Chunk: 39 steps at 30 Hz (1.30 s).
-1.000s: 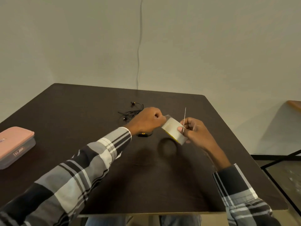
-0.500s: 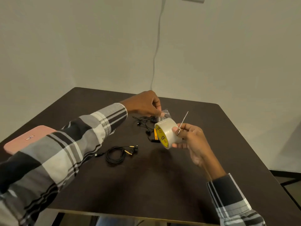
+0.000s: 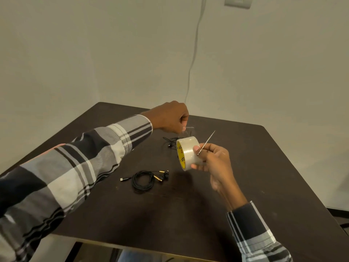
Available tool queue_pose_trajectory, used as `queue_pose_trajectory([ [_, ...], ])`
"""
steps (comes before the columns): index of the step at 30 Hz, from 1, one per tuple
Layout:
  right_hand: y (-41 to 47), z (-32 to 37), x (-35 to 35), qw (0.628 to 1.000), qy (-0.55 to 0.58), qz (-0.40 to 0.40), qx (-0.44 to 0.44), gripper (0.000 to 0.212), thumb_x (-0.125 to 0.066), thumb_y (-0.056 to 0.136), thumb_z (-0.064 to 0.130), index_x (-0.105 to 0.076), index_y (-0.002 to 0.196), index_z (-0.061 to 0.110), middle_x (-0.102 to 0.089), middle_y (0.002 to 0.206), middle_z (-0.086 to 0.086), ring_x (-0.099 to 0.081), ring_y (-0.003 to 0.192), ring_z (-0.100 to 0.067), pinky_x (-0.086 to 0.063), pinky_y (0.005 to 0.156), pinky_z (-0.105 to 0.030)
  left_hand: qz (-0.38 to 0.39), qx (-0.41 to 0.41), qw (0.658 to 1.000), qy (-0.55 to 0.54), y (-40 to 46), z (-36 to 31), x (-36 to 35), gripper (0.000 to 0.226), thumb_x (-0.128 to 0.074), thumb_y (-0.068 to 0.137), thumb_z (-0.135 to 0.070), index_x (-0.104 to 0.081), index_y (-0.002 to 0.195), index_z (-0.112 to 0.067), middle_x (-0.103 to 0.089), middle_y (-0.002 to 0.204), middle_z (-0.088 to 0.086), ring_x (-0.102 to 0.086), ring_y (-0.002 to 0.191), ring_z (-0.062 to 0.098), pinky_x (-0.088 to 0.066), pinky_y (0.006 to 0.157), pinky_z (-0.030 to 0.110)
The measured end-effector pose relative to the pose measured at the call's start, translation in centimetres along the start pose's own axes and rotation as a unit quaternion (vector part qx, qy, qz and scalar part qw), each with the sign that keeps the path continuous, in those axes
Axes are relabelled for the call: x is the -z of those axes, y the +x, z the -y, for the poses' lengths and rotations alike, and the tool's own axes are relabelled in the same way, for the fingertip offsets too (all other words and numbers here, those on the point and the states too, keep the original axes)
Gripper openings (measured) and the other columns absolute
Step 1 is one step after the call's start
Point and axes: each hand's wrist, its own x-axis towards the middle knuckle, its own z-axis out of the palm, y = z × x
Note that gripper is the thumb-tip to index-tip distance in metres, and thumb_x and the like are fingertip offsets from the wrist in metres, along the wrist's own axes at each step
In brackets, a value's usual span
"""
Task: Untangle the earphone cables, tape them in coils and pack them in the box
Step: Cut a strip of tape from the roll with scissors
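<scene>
Left hand is pinching the free tape end and has pulled it further up off the tape roll than a second ago. Right hand is gripping the roll plus thin scissors, so I'd say the cut is next. Coiled earphones are lying untaped on the tabletop, tangled earphones are sitting behind the roll, and the box is now out of view.

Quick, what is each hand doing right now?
Left hand: pinches the pulled-out tape strip.
Right hand: holds the tape roll and a thin metal blade.
</scene>
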Motion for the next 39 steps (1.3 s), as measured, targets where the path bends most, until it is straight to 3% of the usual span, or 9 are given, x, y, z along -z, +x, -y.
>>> queue_pose_trajectory([
  [2, 0.2, -0.3, -1.1, 1.000, -0.010, -0.019, -0.004, 0.008, -0.071, 0.090, 0.006, -0.067, 0.089, -0.001, -0.069, 0.082, -0.009, -0.068, 0.073, -0.019, -0.060, 0.053, -0.029, -0.006, -0.009, 0.999, 0.044, -0.1, -0.3, -0.1, 0.008, -0.062, 0.084, -0.007, -0.063, 0.077, -0.010, -0.066, 0.080, 0.003, -0.058, 0.071, 0.018, -0.038, 0.057, 0.022],
  [6, 0.9, -1.0, -2.5, 0.997, -0.024, -0.061, -0.027, 0.016, -0.074, 0.088, 0.008, -0.065, 0.076, 0.003, -0.066, 0.081, -0.008, -0.064, 0.072, -0.017, -0.058, 0.052, -0.027, -0.014, -0.017, 0.997, 0.069, -0.2, -0.5, 0.3, 0.018, -0.063, 0.083, -0.007, -0.057, 0.069, -0.018, -0.059, 0.070, -0.004, -0.055, 0.066, 0.015, -0.036, 0.056, 0.022],
  [11, 0.7, -1.0, -2.5, 0.998, 0.004, -0.023, -0.058, 0.012, -0.074, 0.088, 0.008, -0.067, 0.084, -0.001, -0.067, 0.089, -0.007, -0.067, 0.082, -0.021, -0.062, 0.056, -0.030, 0.026, -0.022, 0.998, 0.055, -0.1, -0.2, 1.5, 0.011, -0.066, 0.087, -0.009, -0.063, 0.078, -0.015, -0.059, 0.071, -0.007, -0.055, 0.067, 0.009, -0.035, 0.056, 0.018],
  [14, 0.1, -1.4, -2.1, 0.998, -0.005, 0.010, -0.064, 0.022, -0.076, 0.087, 0.013, -0.069, 0.095, -0.006, -0.070, 0.093, -0.015, -0.069, 0.084, -0.025, -0.062, 0.055, -0.029, 0.069, -0.029, 0.996, 0.037, 0.1, 0.5, 2.0, 0.009, -0.070, 0.087, -0.016, -0.063, 0.082, -0.017, -0.059, 0.073, -0.010, -0.055, 0.069, 0.007, -0.035, 0.058, 0.017],
  [20, -0.2, -0.9, -1.1, 0.997, -0.071, 0.025, -0.020, 0.033, -0.083, 0.082, 0.026, -0.069, 0.102, 0.004, -0.072, 0.095, -0.024, -0.072, 0.080, -0.028, -0.063, 0.061, -0.035, 0.075, -0.064, 0.995, 0.017, 0.5, 0.7, 2.5, 0.027, -0.076, 0.084, -0.026, -0.059, 0.104, -0.018, -0.053, 0.076, -0.011, -0.050, 0.068, 0.003, -0.035, 0.062, 0.019],
  [23, -0.1, -0.5, -0.1, 0.991, -0.130, 0.023, 0.023, 0.034, -0.085, 0.078, 0.024, -0.064, 0.102, 0.011, -0.071, 0.087, -0.016, -0.071, 0.080, -0.023, -0.063, 0.067, -0.035, 0.085, -0.079, 0.992, 0.044, 0.7, 0.6, 2.2, 0.025, -0.073, 0.086, -0.031, -0.067, 0.104, -0.015, -0.057, 0.075, -0.011, -0.052, 0.067, 0.002, -0.036, 0.063, 0.018],
  [26, 0.5, 0.0, 1.1, 0.976, -0.210, 0.037, 0.042, 0.040, -0.088, 0.074, 0.029, -0.063, 0.101, 0.015, -0.068, 0.084, -0.007, -0.067, 0.076, -0.016, -0.062, 0.066, -0.028, 0.086, -0.092, 0.991, 0.045, 0.7, 0.8, 2.0, 0.018, -0.070, 0.089, -0.031, -0.075, 0.099, -0.016, -0.065, 0.077, -0.011, -0.058, 0.069, 0.003, -0.039, 0.067, 0.021],
  [32, 1.7, 2.6, 3.7, 0.927, -0.354, 0.102, 0.071, 0.044, -0.088, 0.070, 0.038, -0.063, 0.099, 0.017, -0.067, 0.086, -0.004, -0.060, 0.073, -0.011, -0.053, 0.069, -0.028, 0.066, -0.109, 0.988, 0.084, 0.2, 1.0, 2.3, 0.016, -0.067, 0.090, -0.036, -0.075, 0.099, -0.025, -0.067, 0.081, -0.014, -0.061, 0.076, 0.004, -0.034, 0.060, 0.019],
  [39, 3.1, 5.1, 4.3, 0.853, -0.487, 0.160, 0.101, 0.050, -0.089, 0.064, 0.051, -0.063, 0.094, 0.020, -0.067, 0.087, -0.002, -0.058, 0.073, -0.013, -0.050, 0.067, -0.033, 0.055, -0.131, 0.984, 0.107, 0.1, 1.2, 2.4, 0.019, -0.065, 0.091, -0.041, -0.074, 0.102, -0.029, -0.055, 0.073, -0.023, -0.054, 0.071, 0.003, -0.031, 0.059, 0.020],
])
